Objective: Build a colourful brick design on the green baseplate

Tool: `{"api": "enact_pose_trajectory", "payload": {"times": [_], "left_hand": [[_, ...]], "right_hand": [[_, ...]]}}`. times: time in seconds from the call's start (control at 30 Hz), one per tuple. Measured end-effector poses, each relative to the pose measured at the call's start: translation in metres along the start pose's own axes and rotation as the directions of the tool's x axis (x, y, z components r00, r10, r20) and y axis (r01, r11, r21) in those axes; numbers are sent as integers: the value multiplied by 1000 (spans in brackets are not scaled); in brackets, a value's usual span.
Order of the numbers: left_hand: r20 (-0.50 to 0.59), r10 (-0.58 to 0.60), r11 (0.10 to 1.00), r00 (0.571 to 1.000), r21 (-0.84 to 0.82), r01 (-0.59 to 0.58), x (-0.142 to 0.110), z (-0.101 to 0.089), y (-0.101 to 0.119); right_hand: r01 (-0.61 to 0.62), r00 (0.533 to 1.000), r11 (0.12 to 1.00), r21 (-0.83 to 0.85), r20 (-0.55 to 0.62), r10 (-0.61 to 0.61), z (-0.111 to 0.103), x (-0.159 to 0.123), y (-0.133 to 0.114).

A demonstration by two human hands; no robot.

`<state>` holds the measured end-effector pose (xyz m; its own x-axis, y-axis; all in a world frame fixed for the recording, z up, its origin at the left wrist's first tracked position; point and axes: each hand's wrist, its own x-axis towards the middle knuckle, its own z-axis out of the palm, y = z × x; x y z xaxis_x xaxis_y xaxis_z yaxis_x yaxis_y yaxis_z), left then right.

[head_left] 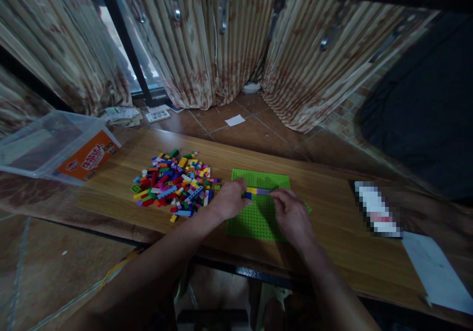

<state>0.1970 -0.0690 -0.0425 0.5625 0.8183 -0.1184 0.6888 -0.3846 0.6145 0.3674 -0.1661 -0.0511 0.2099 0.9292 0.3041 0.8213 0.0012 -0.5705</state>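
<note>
One wooden table, one green plate, a left hand and a right hand at a brick strip.
Behind hang pleated, striped cloth curtains; the table is smooth and grained. At its left end is a clear, hard-walled plastic box with an orange label, its inside too dim to read. A loose heap of multicoloured plastic bricks lies on bare wood, left of the flat, studded plate. Both hands pinch narrowly, left fingers on the strip's yellow end, right on its lavender end, over the plate's far half; whether it touches the studs cannot be told.
</note>
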Motion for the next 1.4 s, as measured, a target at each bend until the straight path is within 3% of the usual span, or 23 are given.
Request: {"api": "enact_pose_trajectory", "payload": {"times": [0.27,0.6,0.83,1.17,1.4], "left_hand": [[-2,43,999,999,-11,-43,0,1,-4],[56,107,994,993,-15,-107,0,-9,-8],[56,137,990,989,25,-138,0,-9,-7],[107,185,979,977,61,-193,-1,-9,-8],[24,223,975,975,-14,-223,-6,-16,-17]], "right_hand": [[-2,1000,1000,-6,-7,2,-1,1,0],[-40,998,994,-105,36,44,4,8,19],[4,999,990,-144,38,2,12,9,15],[-36,995,986,-164,90,51,8,7,10],[-59,997,989,-134,45,65,6,7,8]]}}
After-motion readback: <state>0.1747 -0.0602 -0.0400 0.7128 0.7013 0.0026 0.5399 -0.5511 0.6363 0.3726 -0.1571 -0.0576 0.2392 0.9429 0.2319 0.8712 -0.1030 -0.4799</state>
